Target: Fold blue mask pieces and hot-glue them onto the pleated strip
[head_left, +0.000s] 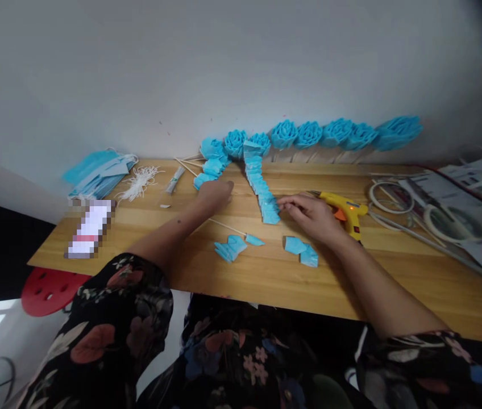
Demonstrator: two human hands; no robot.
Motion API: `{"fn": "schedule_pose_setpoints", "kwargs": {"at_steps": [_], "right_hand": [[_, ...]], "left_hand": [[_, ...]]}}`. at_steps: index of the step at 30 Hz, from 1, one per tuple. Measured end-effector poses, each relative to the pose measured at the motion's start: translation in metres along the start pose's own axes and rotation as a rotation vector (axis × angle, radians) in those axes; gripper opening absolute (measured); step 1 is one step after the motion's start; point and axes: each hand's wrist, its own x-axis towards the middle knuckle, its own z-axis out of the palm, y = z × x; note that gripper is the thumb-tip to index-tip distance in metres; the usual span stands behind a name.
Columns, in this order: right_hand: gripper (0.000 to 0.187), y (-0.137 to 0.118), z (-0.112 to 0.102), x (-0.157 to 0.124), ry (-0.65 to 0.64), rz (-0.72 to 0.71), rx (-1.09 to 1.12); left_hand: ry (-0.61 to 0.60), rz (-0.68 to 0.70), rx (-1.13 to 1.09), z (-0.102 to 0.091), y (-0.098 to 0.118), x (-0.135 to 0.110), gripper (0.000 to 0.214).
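My left hand (216, 193) is over the left row of folded blue fabric pieces (214, 166), by its near end. Its fingers are curled downward, and what they hold, if anything, is hidden. My right hand (311, 215) reaches in from the right, fingers loosely stretched, tips at the near end of a long overlapping row of blue pieces (256, 180). On the table in front of my hands lie a thin stick with a blue tip (254, 240), a crumpled blue piece (230, 248) and two joined blue pieces (301, 251).
Several blue fabric roses (309, 134) line the wall. A yellow glue gun (347, 211) lies beside my right hand. To the left are blue face masks (100, 172), white ear loops (141, 182) and a phone (90, 229). Tape rolls (391, 197) and papers fill the right end.
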Motion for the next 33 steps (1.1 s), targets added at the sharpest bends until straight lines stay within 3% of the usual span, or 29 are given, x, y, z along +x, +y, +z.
{"fn": "schedule_pose_setpoints", "kwargs": {"at_steps": [3, 5, 8, 12, 17, 20, 24, 29, 33], "right_hand": [[0.026, 0.001, 0.000, 0.000, -0.002, -0.003, 0.001], [0.026, 0.001, -0.001, 0.000, 0.001, 0.000, 0.006], [0.026, -0.001, -0.002, 0.000, 0.012, -0.003, 0.007], [0.026, -0.003, -0.003, 0.001, 0.010, -0.010, 0.007], [0.026, 0.000, -0.002, 0.001, 0.000, -0.006, 0.019], [0.025, 0.002, -0.001, 0.001, 0.016, -0.001, 0.003], [0.026, -0.001, -0.002, 0.001, 0.016, 0.011, -0.010], [0.026, -0.003, -0.004, 0.001, 0.014, 0.012, -0.026], [0.026, 0.000, -0.003, 0.001, 0.018, 0.008, -0.021]], "left_hand": [[0.010, 0.005, 0.003, 0.000, -0.005, -0.001, 0.038], [0.040, -0.017, 0.018, -0.004, -0.018, -0.012, 0.037], [0.155, -0.117, 0.014, -0.018, -0.058, -0.039, 0.032], [0.191, -0.328, 0.002, -0.030, -0.125, -0.070, 0.028], [0.123, -0.477, 0.011, -0.013, -0.178, -0.082, 0.036], [0.073, -0.432, -0.017, 0.000, -0.188, -0.081, 0.043], [0.092, -0.448, -0.069, 0.002, -0.187, -0.080, 0.053], [0.108, -0.390, -0.074, -0.001, -0.183, -0.079, 0.029], [0.100, -0.311, -0.088, -0.001, -0.190, -0.078, 0.033]]}}
